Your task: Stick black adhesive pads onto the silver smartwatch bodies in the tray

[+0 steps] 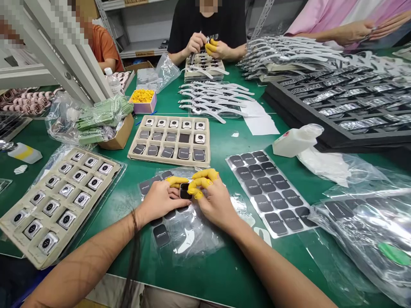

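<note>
My left hand (163,194), with a yellow finger cot, grips the left side of a small square smartwatch body (185,191) whose dark screen faces me. On its right edge my right hand (210,192) closes, yellow cots on several fingers. Beneath both hands lie clear plastic film (195,233) and dark square stickers (161,235). Just beyond is a beige tray (169,163) with watch bodies in its back row and dark squares in the front ones; one middle-row compartment holds no watch. To the right lies a sheet of dark printed square stickers (269,192).
Another tray of watch bodies (41,205) lies at left, near a box of green straps (117,132). A box of yellow finger cots (144,102), a white bottle (293,141), white-strapped watches (215,96) and a black foam tray (314,124) stand farther off. Co-workers sit opposite.
</note>
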`<control>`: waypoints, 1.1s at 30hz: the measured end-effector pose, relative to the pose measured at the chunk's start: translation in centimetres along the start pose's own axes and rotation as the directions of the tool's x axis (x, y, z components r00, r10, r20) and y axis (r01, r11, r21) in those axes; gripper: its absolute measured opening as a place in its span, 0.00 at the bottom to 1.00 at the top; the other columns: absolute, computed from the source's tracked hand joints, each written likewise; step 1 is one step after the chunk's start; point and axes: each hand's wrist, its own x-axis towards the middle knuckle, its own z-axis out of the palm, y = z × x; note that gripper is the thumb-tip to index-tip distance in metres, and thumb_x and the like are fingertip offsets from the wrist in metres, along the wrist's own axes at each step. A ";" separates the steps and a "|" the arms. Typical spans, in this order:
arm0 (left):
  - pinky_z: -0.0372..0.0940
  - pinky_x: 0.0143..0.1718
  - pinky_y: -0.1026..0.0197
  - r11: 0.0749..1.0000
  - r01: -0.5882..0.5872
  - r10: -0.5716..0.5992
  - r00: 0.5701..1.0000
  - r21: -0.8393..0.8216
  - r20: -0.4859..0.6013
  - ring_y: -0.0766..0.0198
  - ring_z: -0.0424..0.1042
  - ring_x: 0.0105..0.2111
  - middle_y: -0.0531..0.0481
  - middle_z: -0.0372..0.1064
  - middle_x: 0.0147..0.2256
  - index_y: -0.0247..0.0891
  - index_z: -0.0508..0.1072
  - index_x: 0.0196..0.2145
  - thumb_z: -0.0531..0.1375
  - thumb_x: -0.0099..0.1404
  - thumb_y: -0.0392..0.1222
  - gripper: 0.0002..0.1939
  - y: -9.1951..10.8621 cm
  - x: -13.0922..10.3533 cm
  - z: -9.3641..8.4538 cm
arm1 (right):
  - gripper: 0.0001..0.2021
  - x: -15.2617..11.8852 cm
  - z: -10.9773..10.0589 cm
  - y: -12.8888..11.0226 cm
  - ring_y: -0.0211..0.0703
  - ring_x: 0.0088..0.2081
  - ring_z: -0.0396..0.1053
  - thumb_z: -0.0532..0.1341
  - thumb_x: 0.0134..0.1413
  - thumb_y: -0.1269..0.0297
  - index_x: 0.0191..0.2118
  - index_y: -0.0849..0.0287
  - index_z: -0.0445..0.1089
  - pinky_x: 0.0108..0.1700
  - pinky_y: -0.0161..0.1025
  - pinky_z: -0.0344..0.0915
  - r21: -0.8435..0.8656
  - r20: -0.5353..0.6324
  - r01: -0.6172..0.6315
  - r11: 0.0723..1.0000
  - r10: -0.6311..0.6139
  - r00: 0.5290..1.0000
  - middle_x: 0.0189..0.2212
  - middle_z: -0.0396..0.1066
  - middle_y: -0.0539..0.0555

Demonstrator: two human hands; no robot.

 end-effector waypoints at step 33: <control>0.67 0.28 0.65 0.997 -0.021 0.021 1.000 -0.077 0.001 0.62 0.76 0.28 0.51 0.75 0.27 0.35 0.74 0.42 0.72 0.50 0.40 0.22 -1.4 1.0 -0.5 | 0.04 0.3 1.5 1.1 0.48 0.37 0.66 0.59 0.63 0.63 0.38 0.54 0.71 0.41 0.47 0.63 -0.391 -0.004 0.169 0.905 -0.186 0.983 0.32 0.72 0.55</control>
